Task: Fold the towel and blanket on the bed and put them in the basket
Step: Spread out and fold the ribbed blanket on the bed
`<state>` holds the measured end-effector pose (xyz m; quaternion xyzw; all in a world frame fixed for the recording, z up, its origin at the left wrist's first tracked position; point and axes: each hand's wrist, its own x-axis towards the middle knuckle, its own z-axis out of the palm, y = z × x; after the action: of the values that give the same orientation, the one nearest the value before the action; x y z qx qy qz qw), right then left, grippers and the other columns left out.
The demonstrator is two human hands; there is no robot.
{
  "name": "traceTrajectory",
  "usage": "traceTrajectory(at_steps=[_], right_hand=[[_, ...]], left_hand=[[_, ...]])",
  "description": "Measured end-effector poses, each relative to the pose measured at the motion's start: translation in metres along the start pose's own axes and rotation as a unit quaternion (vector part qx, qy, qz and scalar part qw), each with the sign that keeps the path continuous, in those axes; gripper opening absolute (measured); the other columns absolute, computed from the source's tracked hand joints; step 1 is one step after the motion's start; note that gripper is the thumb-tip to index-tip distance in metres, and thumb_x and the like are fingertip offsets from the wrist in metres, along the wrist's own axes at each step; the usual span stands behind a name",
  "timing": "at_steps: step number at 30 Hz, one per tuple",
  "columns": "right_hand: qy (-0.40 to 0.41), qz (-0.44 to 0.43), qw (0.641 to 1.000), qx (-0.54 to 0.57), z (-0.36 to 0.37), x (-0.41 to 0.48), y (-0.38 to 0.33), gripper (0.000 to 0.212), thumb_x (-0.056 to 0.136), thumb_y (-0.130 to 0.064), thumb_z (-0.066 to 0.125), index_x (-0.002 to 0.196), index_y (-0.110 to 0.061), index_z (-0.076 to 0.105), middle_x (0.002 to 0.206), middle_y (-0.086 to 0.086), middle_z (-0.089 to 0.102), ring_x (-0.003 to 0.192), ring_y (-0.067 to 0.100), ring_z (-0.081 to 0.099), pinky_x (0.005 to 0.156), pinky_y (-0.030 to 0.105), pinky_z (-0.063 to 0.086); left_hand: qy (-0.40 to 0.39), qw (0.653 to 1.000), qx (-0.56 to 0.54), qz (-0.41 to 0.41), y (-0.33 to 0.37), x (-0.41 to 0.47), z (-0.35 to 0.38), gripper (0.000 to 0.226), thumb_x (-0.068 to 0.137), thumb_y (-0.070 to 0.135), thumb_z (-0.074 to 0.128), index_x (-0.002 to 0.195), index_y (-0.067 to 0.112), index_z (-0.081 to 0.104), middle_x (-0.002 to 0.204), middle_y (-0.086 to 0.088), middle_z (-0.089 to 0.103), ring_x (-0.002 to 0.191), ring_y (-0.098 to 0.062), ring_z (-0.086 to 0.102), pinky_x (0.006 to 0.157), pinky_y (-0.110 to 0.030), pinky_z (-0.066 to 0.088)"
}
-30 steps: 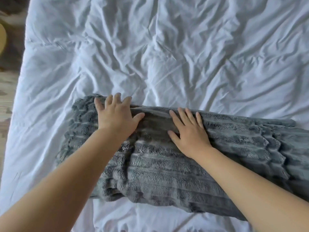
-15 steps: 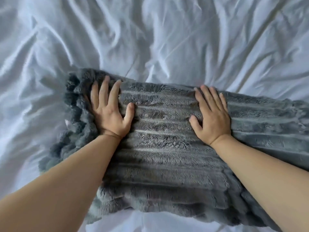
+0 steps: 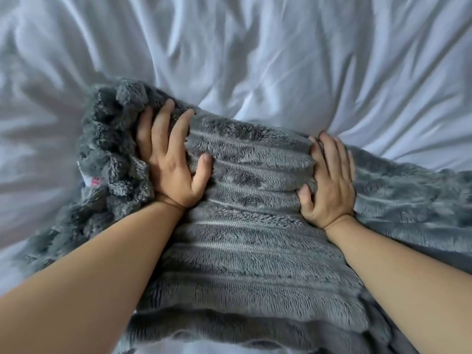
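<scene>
A grey, ribbed, fluffy blanket (image 3: 250,226) lies folded in a thick band across the white bed sheet (image 3: 281,60). My left hand (image 3: 168,162) presses flat on the blanket's left part, fingers spread and straight, sunk beside the ruffled end layers. My right hand (image 3: 329,182) presses on it further right, its fingers straight and its thumb dug into the pile. Between the two hands the blanket bulges upward. A small white label with pink print (image 3: 93,178) sticks out at the left end. No towel or basket is in view.
Wrinkled white bedding fills the view all around the blanket. The blanket's right part (image 3: 413,200) runs out past the right edge of the frame.
The view has closed in on the blanket. Both hands have sunk deeper into it, and the stretch between them now bulges up. The bed's left edge and the floor are out of sight.
</scene>
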<state>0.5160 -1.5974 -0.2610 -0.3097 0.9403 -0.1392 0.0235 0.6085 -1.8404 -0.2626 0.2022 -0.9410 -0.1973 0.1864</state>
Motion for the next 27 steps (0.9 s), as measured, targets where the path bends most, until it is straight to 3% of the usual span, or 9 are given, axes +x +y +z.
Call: traceTrajectory(at_steps=[5,7,10,13,15,19,23,25,27], right_hand=[[-0.037,0.008,0.999,-0.001,-0.014,-0.001,-0.002,0.069,0.089,-0.043,0.028,0.135,0.002,0.049,0.143,0.025,0.044,0.135,0.042,0.038,0.114,0.050,0.026],[-0.080,0.029,0.996,-0.008,-0.027,-0.002,-0.006,0.071,0.086,-0.045,0.026,0.139,-0.002,0.046,0.148,0.020,0.040,0.139,0.037,0.034,0.117,0.047,0.019],[-0.140,0.043,0.989,-0.021,-0.049,0.002,-0.014,0.073,0.089,-0.052,0.021,0.148,-0.011,0.032,0.157,0.011,0.027,0.146,0.027,0.019,0.119,0.039,0.002],[-0.184,0.017,0.983,0.013,-0.084,-0.003,-0.013,0.066,0.097,-0.053,0.022,0.153,-0.020,0.014,0.161,0.004,0.011,0.148,0.021,0.005,0.118,0.037,-0.007],[-0.164,-0.009,0.986,0.029,-0.120,-0.021,-0.003,0.062,0.098,-0.049,0.022,0.154,-0.022,0.011,0.162,0.004,0.009,0.149,0.020,0.004,0.117,0.037,-0.009],[-0.122,0.018,0.992,-0.003,-0.191,-0.070,0.063,0.063,0.095,-0.046,0.024,0.152,-0.021,0.021,0.160,0.005,0.019,0.149,0.022,0.010,0.116,0.038,-0.011],[-0.175,0.064,0.978,-0.092,-0.217,-0.115,0.171,0.068,0.093,-0.061,0.017,0.153,-0.031,0.011,0.162,-0.002,0.008,0.149,0.017,-0.001,0.113,0.036,-0.022],[-0.192,0.070,0.972,-0.119,-0.211,-0.131,0.212,0.073,0.089,-0.066,0.011,0.153,-0.030,0.015,0.162,-0.004,0.010,0.149,0.017,0.002,0.117,0.040,-0.014],[-0.159,0.076,0.979,-0.104,-0.194,-0.137,0.235,0.071,0.089,-0.059,0.019,0.149,-0.023,0.031,0.158,0.003,0.025,0.147,0.024,0.019,0.119,0.051,0.007]], left_hand=[[-0.079,0.995,0.042,-0.036,0.018,0.010,-0.027,0.062,0.085,0.046,0.040,0.123,0.002,0.060,0.133,-0.022,0.051,0.131,-0.046,0.036,0.114,-0.042,0.019],[-0.141,0.981,0.090,-0.093,0.035,0.018,-0.049,0.065,0.085,0.053,0.037,0.132,0.012,0.054,0.145,-0.015,0.043,0.140,-0.037,0.025,0.116,-0.040,0.008],[-0.172,0.959,0.153,-0.165,0.068,0.020,-0.080,0.059,0.092,0.046,0.042,0.145,0.021,0.035,0.159,-0.009,0.016,0.147,-0.025,0.007,0.115,-0.053,-0.003],[-0.170,0.956,0.160,-0.179,0.132,0.004,-0.101,0.059,0.093,0.034,0.042,0.149,0.023,0.025,0.161,-0.010,0.005,0.148,-0.025,0.001,0.115,-0.054,-0.006],[-0.179,0.960,0.131,-0.170,0.188,-0.012,-0.104,0.060,0.093,0.032,0.041,0.150,0.024,0.023,0.161,-0.007,0.005,0.148,-0.023,0.000,0.116,-0.052,-0.007],[-0.219,0.963,0.044,-0.152,0.297,-0.037,-0.075,0.057,0.096,0.042,0.036,0.149,0.026,0.025,0.161,-0.003,0.007,0.148,-0.020,0.000,0.116,-0.052,-0.009],[-0.284,0.953,0.045,-0.101,0.355,-0.064,-0.014,0.060,0.094,0.054,0.025,0.150,0.034,0.018,0.162,0.002,0.007,0.148,-0.018,-0.001,0.113,-0.052,-0.015],[-0.310,0.943,0.081,-0.087,0.352,-0.078,0.014,0.064,0.091,0.058,0.016,0.151,0.037,0.011,0.162,0.005,0.003,0.148,-0.017,-0.003,0.114,-0.052,-0.013],[-0.284,0.951,0.096,-0.077,0.341,-0.084,0.036,0.069,0.086,0.057,0.011,0.151,0.036,0.013,0.162,0.004,0.006,0.149,-0.018,0.001,0.115,-0.051,-0.011]])
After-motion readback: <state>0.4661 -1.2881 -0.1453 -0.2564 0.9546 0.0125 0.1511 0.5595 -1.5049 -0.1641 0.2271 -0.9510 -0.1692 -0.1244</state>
